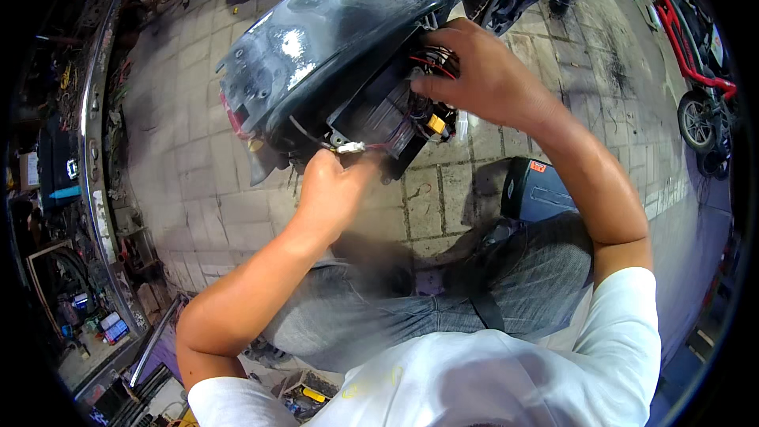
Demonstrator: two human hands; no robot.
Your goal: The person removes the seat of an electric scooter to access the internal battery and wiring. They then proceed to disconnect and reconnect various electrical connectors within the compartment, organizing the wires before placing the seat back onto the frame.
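A dark, glossy, scratched vehicle body shell (pixel 332 24), like a scooter's rear, lies before me with its black open compartment (pixel 379 115) facing me. At the compartment's near edge, my left hand (pixel 336 188) is closed at a white wire connector (pixel 350 147), thumb beside it, the other fingers partly blurred. Thin wires run from the connector into the compartment. Over the compartment's right end, my right hand (pixel 486 75) curls around a bundle of red and black wires (pixel 433 62); some fingertips are hidden behind it. Just below that hand hangs a yellow connector (pixel 436 123).
A dark box (pixel 540 190) with an orange label stands on the paved floor (pixel 190 134) by my right knee. Shelves of cluttered parts (pixel 71 300) line the left side. A red-framed vehicle (pixel 692 47) stands at the far right. A wheel or pulley (pixel 506 6) sits beyond the shell.
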